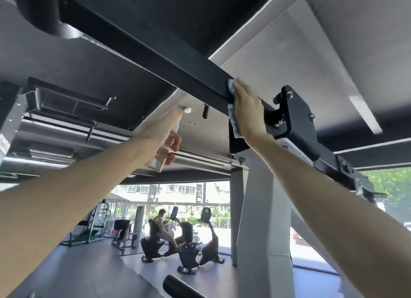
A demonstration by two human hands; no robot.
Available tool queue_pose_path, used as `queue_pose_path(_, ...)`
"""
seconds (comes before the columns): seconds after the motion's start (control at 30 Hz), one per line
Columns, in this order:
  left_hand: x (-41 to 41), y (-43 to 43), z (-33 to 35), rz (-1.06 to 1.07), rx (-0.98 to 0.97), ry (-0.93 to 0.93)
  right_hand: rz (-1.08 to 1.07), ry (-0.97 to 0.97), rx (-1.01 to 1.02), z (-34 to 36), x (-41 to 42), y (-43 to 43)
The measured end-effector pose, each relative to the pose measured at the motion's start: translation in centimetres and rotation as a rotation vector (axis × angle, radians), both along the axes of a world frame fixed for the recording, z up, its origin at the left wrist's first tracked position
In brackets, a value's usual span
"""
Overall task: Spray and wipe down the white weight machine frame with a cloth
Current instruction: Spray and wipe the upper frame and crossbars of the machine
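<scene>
Gym hall on my feed, view tilted up under dark ceiling panels (106, 71), with bright windows (178, 193) at 6 o'clock.

At 5 o'clock I log the white weight machine frame (264, 220). Its pale upright rises to meet a black beam (144, 53) running from 11 o'clock down to 3 o'clock. A bolted black bracket (298, 111) sits on that beam at 2 o'clock, just beside the right hand (246, 111).

Right hand: fingers straight and together, palm flat on the side of the beam, pressing the cloth (234, 122) against it. The cloth is pale blue and shows past the fingertips and along the edge of the palm. It lies on the black beam just above the top of the white upright, not on the white metal.

Left hand (160, 133): at 9 o'clock, well apart from the right, fingers curled round a clear spray bottle (156, 165) with its white nozzle uppermost. I cannot tell whether it is spraying.

Far back at 6 o'clock are exercise bikes (189, 248), with a person (161, 226) seated on one. A black roller pad (178, 285) sits at the bottom edge.
</scene>
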State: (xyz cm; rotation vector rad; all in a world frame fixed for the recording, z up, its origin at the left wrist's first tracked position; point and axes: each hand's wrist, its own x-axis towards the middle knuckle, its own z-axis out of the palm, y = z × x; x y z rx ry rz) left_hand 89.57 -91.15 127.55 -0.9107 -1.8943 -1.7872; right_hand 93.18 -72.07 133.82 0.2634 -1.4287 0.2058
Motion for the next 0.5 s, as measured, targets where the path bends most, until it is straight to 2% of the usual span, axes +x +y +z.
queue_pose_path(0.1,0.4,1.8,-0.1,-0.058,-0.038,-0.003,0.231,-0.262,-0.11,-0.2,3.0,1.5)
queue_pose_path(0.17,0.9,3.1,0.1,-0.107,-0.034,0.02,0.34,-0.202,-0.179,0.3,5.2,2.4)
queue_pose_path(0.23,1.5,4.3,0.1,-0.171,-0.049,0.012,0.223,-0.001,-0.215,0.7,7.4,4.7)
queue_pose_path(0.27,1.6,4.8,0.0,-0.198,-0.068,0.007,0.069,0.056,-0.265,0.7,8.1,6.6)
queue_pose_path(0.33,1.8,5.8,-0.1,-0.229,-0.105,0.014,-0.165,-0.015,-0.398,-0.5,7.9,10.8)
queue_pose_path(0.4,1.8,6.5,-0.3,-0.264,-0.113,0.02,-0.23,-0.055,-0.381,-3.3,5.3,11.9)
queue_pose_path(0.5,1.8,7.4,-0.7,-0.326,-0.113,0.02,-0.231,0.117,-0.249,-5.9,2.6,11.0)
